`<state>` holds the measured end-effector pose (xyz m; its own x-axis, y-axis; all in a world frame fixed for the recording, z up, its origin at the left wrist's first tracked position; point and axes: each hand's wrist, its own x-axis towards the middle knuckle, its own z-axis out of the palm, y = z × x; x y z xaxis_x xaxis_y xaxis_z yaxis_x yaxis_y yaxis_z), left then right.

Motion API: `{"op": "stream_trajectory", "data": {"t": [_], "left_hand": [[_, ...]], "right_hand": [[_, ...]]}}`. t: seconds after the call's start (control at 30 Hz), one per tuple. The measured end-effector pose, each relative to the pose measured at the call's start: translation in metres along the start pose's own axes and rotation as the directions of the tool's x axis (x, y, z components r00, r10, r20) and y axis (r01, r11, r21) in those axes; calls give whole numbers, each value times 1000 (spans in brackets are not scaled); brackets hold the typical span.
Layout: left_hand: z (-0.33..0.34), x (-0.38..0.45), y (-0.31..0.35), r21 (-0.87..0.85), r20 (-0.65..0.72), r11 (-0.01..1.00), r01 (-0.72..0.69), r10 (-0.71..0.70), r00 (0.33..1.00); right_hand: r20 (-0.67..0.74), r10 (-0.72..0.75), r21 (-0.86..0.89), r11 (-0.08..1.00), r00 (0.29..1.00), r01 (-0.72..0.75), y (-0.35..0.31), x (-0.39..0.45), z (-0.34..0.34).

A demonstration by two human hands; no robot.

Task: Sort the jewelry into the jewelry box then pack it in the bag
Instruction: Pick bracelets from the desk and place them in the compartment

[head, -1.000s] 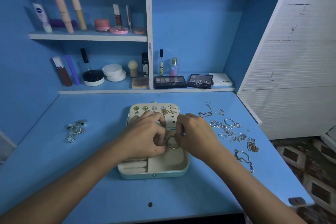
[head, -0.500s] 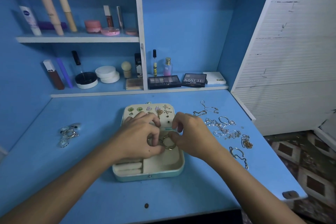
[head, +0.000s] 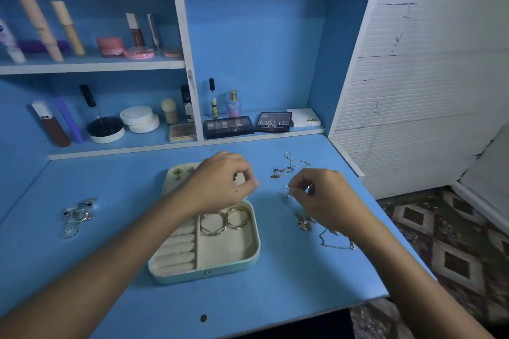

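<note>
left hand [head: 220,184]: bare, no rings | right hand [head: 327,198]: bare | forearms: sleeveless

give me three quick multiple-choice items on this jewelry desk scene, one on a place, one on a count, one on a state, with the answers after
1. Where do the gold hoop earrings lie?
A. in the jewelry box's large compartment
B. on the upper shelf
C. beside the coin

2. How many gold hoops are in the box?
A. one
B. two
C. four

3. What is the right hand doing?
A. lying flat on the desk
B. pinching a silver piece
C. gripping a perfume bottle

Answers: 1 A, both hoops rest on the cream lining right of the ring rolls. 2 B, two hoops sit side by side. 3 B, its fingertips close on silver jewelry above the pile.
</note>
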<state>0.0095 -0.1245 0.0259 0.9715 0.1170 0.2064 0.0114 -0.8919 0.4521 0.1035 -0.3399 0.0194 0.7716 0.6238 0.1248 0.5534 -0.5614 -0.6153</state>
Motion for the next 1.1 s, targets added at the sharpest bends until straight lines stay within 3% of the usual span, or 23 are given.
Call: {"op": "stream_trajectory", "data": {"t": [0.53,1.1], "left_hand": [[53,94,55,-22,168,992,-126,128,977],[87,136,71,121,246,993,-5,-25,969]], "right_hand": [[66,113,-141,985,991,-103,52,-24,-40],[124,127,-382,922,984,-71,55,-29,-37]]}}
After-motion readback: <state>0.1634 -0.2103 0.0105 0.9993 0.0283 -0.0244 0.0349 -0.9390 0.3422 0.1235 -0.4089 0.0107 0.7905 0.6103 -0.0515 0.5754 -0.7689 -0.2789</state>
